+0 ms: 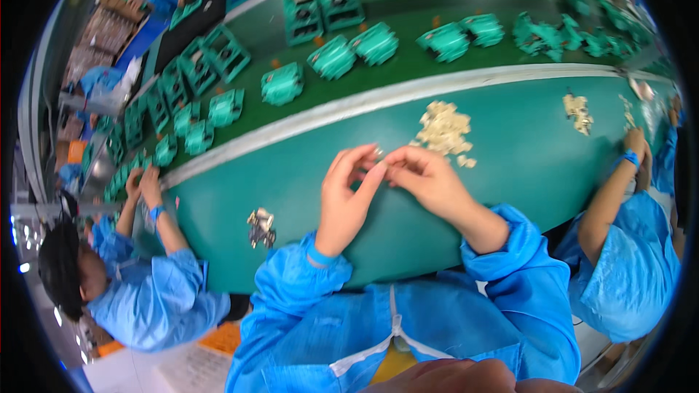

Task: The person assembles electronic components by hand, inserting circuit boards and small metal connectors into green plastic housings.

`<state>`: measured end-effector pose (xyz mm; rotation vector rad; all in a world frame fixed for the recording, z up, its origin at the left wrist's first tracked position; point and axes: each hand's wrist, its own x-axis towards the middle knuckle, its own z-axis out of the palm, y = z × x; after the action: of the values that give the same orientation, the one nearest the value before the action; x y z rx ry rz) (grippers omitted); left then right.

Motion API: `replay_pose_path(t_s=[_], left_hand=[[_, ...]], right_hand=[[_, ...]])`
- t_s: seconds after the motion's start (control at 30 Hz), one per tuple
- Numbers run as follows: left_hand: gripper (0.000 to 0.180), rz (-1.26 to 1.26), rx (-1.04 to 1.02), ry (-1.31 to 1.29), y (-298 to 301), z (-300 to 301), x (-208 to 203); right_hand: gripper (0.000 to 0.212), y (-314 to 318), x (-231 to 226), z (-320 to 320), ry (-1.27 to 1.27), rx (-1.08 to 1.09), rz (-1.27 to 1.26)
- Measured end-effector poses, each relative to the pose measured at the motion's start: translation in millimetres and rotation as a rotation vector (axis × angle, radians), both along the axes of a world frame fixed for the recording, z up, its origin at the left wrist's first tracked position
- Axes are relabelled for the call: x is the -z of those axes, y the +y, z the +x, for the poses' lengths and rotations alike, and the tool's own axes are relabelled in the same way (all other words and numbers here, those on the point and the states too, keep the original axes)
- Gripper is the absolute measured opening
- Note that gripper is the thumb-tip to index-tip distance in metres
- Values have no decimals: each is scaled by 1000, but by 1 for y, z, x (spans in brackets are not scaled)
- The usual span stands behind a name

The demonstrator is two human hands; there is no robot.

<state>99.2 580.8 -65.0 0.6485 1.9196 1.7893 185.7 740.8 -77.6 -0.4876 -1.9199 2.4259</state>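
Note:
Above the green work surface [291, 145], my left hand [349, 193] and my right hand [429, 182] meet at the fingertips. Fingers of both are curled into a pinch. A tiny light-coloured piece [378, 151] shows at the left fingertips, too small to name. What the right fingertips pinch is hidden. Just beyond my right hand lies a heap of small cream-coloured pieces [444, 129], with a couple of loose ones at its near edge. To the left of my left forearm sits a small pile of dark and silvery metal parts [261, 228].
A metal rail [328, 118] separates my surface from a green belt carrying several green plastic housings [375, 44]. Co-workers in blue sit at the left [153, 298] and right [630, 262], their hands over the same surface. Another small cream pile [579, 113] lies far right.

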Motion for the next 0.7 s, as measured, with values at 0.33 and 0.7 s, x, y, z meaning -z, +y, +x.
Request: replay_pose_path(t_s=[0.33, 0.7], left_hand=[[13, 184, -27, -517, -8, -12, 18], [12, -187, -97, 808, -1, -6, 27]], right_hand=[[13, 0, 0, -5, -115, -31, -196], [11, -1, 7, 1, -57, 80, 67]])
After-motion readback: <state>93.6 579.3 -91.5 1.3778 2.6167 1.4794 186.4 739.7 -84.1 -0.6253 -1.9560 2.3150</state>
